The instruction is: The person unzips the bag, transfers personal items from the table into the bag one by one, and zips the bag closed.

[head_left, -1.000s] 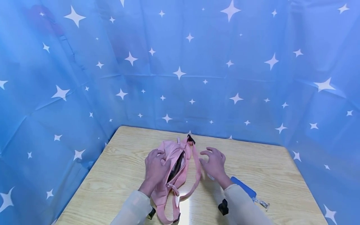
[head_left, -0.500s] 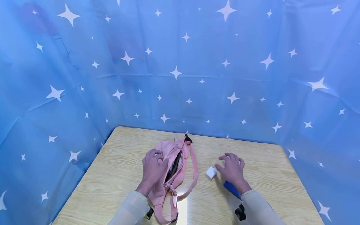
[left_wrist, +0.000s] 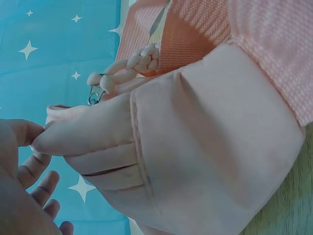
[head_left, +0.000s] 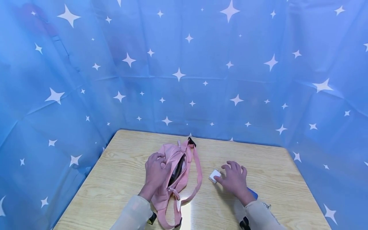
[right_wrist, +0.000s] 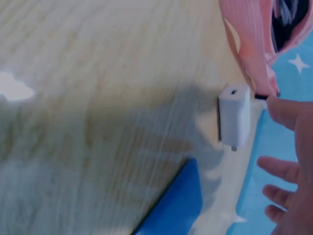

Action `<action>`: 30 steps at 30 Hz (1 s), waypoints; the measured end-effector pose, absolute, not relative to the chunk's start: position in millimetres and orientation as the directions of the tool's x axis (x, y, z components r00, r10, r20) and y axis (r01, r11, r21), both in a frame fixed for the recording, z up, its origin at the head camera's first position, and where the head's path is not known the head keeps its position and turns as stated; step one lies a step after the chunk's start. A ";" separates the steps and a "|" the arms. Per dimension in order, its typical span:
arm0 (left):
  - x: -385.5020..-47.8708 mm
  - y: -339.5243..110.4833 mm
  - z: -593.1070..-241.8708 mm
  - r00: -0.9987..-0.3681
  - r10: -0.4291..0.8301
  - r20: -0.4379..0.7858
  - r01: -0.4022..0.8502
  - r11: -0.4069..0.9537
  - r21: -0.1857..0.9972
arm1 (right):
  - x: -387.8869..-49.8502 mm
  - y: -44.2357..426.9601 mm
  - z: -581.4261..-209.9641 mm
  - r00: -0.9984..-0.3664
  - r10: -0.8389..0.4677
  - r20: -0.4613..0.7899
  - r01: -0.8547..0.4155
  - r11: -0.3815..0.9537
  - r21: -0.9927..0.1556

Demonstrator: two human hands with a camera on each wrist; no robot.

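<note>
A pink waist bag [head_left: 170,149] lies on the table, its zipped mouth agape and dark contents showing inside. My left hand [head_left: 155,172] pinches the edge of that mouth between thumb and forefinger, as the left wrist view shows on the bag's cloth [left_wrist: 210,132]. To the right of the bag sits a white charger plug [head_left: 214,176]. Beside it is my right hand [head_left: 234,179], fingers spread and slightly bent. In the right wrist view the thumb tip is close to the charger [right_wrist: 234,115], with a small gap visible; the hand [right_wrist: 301,171] holds nothing.
A blue card holder [head_left: 252,193] with a metal clip [head_left: 266,205] lies partly hidden under the right forearm. The bag's strap [head_left: 198,172] loops towards the charger. A blue starry curtain [head_left: 184,64] stands behind the wooden table [head_left: 115,179].
My right hand has moved rightward from the bag's strap, then slightly back left towards the charger, which now shows fully. My left hand has stayed on the bag.
</note>
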State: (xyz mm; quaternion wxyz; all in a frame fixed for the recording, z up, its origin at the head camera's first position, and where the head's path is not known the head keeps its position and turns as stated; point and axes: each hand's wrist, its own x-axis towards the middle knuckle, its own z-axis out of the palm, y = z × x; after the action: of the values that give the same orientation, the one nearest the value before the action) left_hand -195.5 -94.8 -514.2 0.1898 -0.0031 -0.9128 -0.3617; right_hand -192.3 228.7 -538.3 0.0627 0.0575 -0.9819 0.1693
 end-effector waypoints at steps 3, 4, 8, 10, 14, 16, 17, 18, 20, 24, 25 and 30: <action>-195.8 -94.5 -514.3 -0.930 -0.132 0.344 0.139 0.740 0.659 | -191.7 225.7 -542.4 -0.986 -0.087 0.144 -0.127 0.944 -0.303; -196.0 -94.4 -514.3 -0.929 -0.132 0.345 0.138 0.741 0.657 | -191.6 224.7 -543.6 -0.986 -0.081 0.145 -0.121 0.948 -0.295; -195.5 -94.1 -514.2 -0.930 -0.133 0.344 0.138 0.740 0.659 | -191.2 223.1 -548.6 -0.988 -0.047 0.144 -0.086 0.956 -0.281; -194.9 -93.9 -513.9 -0.929 -0.135 0.343 0.137 0.737 0.662 | -191.0 223.1 -551.2 -0.990 -0.023 0.140 -0.062 0.959 -0.278; -194.1 -93.7 -513.6 -0.928 -0.138 0.347 0.139 0.733 0.666 | -190.1 221.8 -555.7 -0.993 0.024 0.119 -0.007 0.967 -0.255; -194.0 -93.6 -513.7 -0.927 -0.141 0.349 0.139 0.732 0.667 | -189.4 219.8 -556.8 -0.993 0.040 0.107 0.012 0.968 -0.251; -194.2 -93.5 -514.0 -0.926 -0.142 0.351 0.140 0.733 0.666 | -189.0 218.7 -557.2 -0.994 0.044 0.102 0.017 0.968 -0.249; -194.3 -93.3 -514.2 -0.925 -0.143 0.352 0.140 0.733 0.666 | -188.7 217.5 -557.4 -0.994 0.046 0.098 0.020 0.967 -0.254; -194.7 -93.4 -515.0 -0.924 -0.144 0.355 0.142 0.733 0.665 | -188.8 215.0 -558.1 -0.994 0.045 0.095 0.019 0.964 -0.265; -195.3 -93.2 -515.7 -0.923 -0.141 0.357 0.147 0.728 0.670 | -188.7 211.6 -557.8 -0.994 0.040 0.104 0.008 0.956 -0.292; -195.4 -93.1 -515.7 -0.923 -0.140 0.358 0.149 0.727 0.670 | -188.9 211.3 -557.5 -0.993 0.036 0.108 0.002 0.955 -0.296; -194.8 -93.5 -514.8 -0.927 -0.145 0.347 0.139 0.724 0.676 | -191.0 212.3 -555.9 -0.995 0.003 0.096 -0.025 0.957 -0.290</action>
State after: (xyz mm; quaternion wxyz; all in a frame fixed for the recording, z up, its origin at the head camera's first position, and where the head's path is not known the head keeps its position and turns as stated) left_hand -194.8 -93.5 -514.8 0.1914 0.0016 -0.9084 -0.3717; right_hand -191.0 212.3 -555.9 0.0477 0.0054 -0.9880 0.1471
